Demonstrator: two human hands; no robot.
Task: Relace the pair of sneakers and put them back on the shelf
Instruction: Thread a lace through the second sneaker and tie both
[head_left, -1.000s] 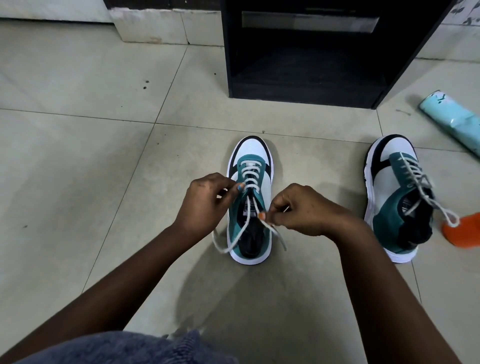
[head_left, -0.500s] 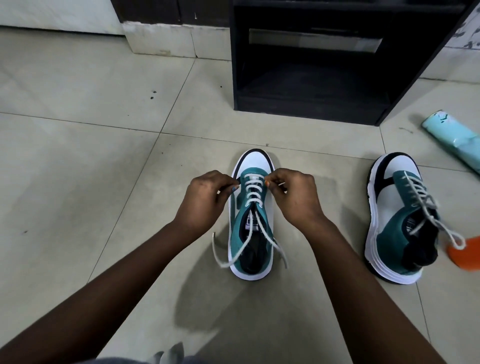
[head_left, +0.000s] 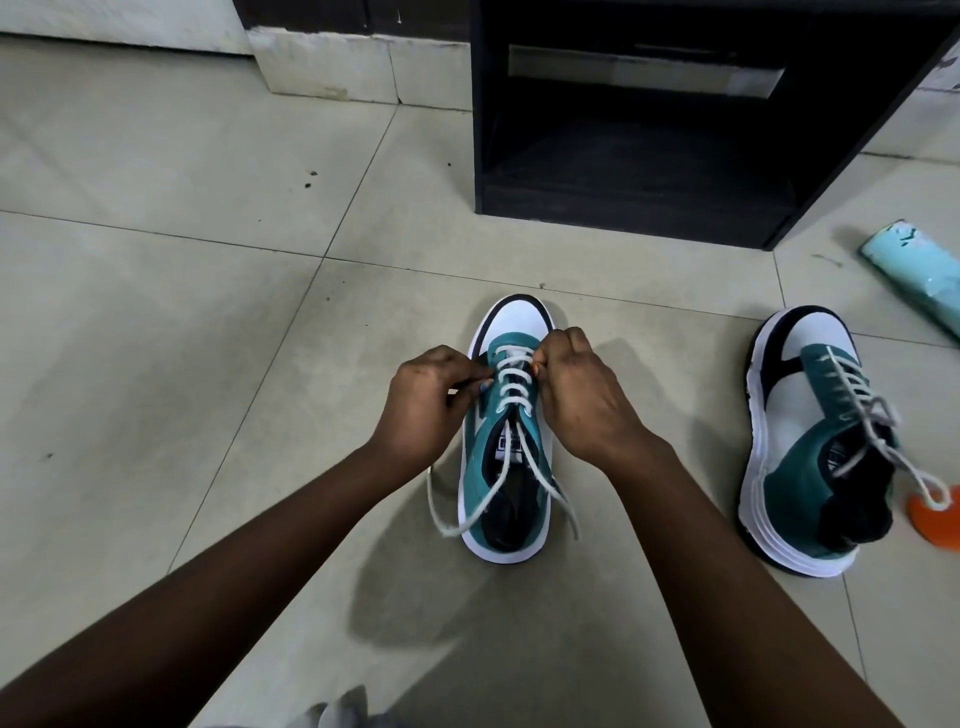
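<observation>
A teal, white and black sneaker (head_left: 506, 514) stands on the floor in front of me, toe pointing away. Its white lace (head_left: 511, 387) crosses several eyelets, and both loose ends trail past the heel. My left hand (head_left: 423, 402) pinches the lace at the left eyelets. My right hand (head_left: 579, 395) pinches it at the right eyelets near the toe. The second sneaker (head_left: 800, 441) leans on its side to the right, laced, with a loop of lace hanging off. The black shelf (head_left: 644, 202) stands open behind the shoes.
A light blue rolled package (head_left: 914, 275) lies at the right edge. An orange object (head_left: 937, 522) sits by the second sneaker's heel. A white plinth (head_left: 332, 67) stands at the back left. Tiled floor (head_left: 156, 338) stretches to the left.
Both hands moved from the lace ends near the tongue forward to the upper eyelets near the toe. The loose ends dropped beside the heel. The view shifted slightly.
</observation>
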